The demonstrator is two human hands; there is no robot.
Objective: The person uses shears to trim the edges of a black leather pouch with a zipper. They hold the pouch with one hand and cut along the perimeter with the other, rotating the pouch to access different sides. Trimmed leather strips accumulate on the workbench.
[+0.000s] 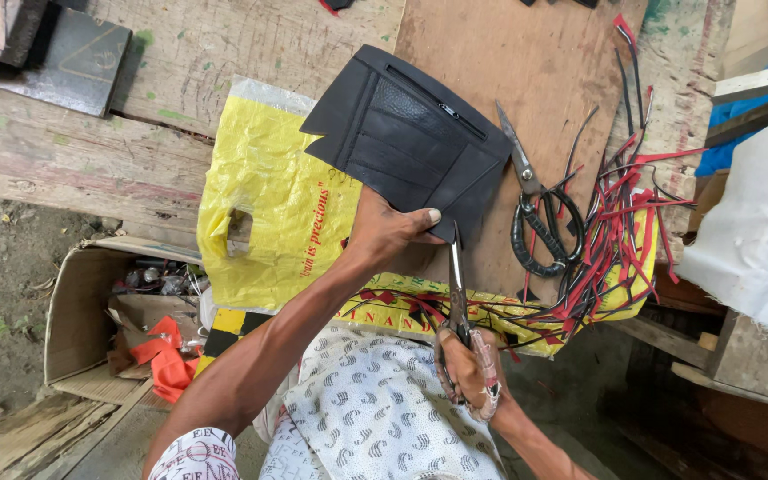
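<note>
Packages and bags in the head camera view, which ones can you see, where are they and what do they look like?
Plastic bag: yellow with red print and a cut-out handle, flat on the workbench under the black wallet piece.
Cardboard box: brown, open, on the ground at lower left, holding scraps.

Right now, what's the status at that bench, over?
Left hand grips black wallet piece. Right hand holds scissors, blades at its lower edge. Spare scissors, red-black offcuts alongside.

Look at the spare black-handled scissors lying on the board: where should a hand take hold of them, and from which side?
Grip the spare scissors by the black loop handles, coming from the near edge of the board: the loops face the person, the blades point away.
</note>
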